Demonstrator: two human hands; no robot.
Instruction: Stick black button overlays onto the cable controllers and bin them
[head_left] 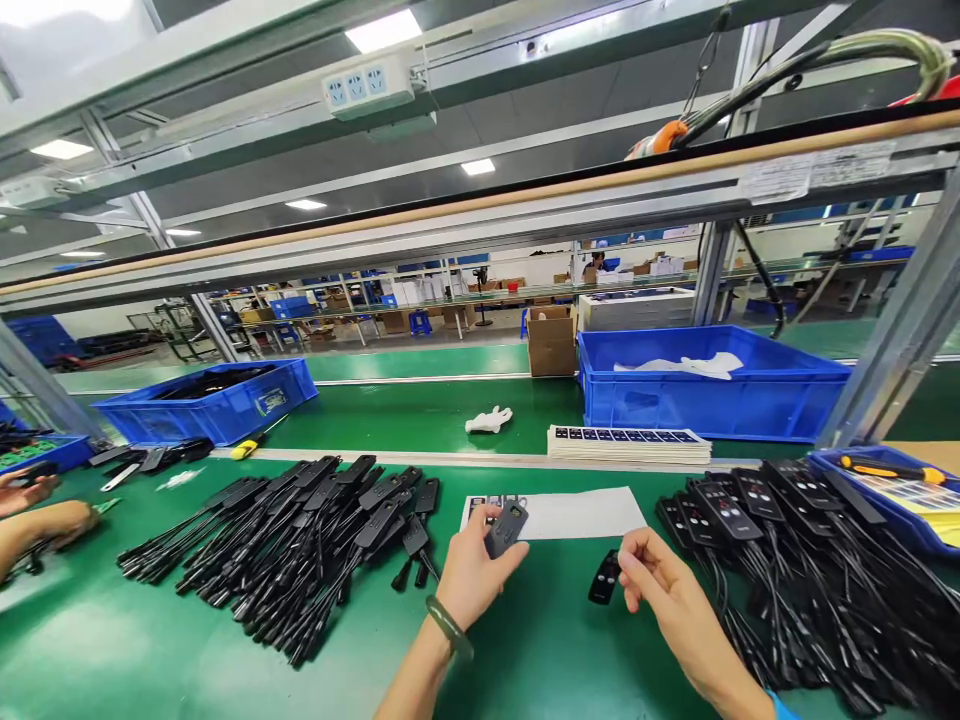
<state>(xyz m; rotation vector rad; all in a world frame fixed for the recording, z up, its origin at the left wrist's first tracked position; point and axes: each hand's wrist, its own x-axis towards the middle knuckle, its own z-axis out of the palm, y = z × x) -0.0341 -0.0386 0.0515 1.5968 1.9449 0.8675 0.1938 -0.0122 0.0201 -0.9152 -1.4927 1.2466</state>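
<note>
One green workbench [112, 650] spans the scene. Two deep blue bins stand on its far side, a left bin [180, 422] and a right bin [697, 410]. Two piles of black cabled units lie nearer, a left pile [315, 540] and a right pile [795, 550], both too tangled to count. One cardboard box [551, 345] stands just left of the right bin, and one shallow blue tray [900, 528] sits at the far right. One white sheet [577, 515] lies between the piles, with one stack of label sheets [630, 447] beyond it. At the left edge are two hands of a co-worker [71, 522].

The person's two hands are at the near middle. The left hand [476, 565] grips one black unit [508, 527] between thumb and fingers, over the near edge of the white sheet; its long axis slants from near left to far right, with its small window at the far end. The right hand [656, 580] pinches one black label [603, 577] by its right side, its long axis leaning the same way, far end to the right. Smaller still is one screwdriver [892, 469] on the shallow blue tray.
</note>
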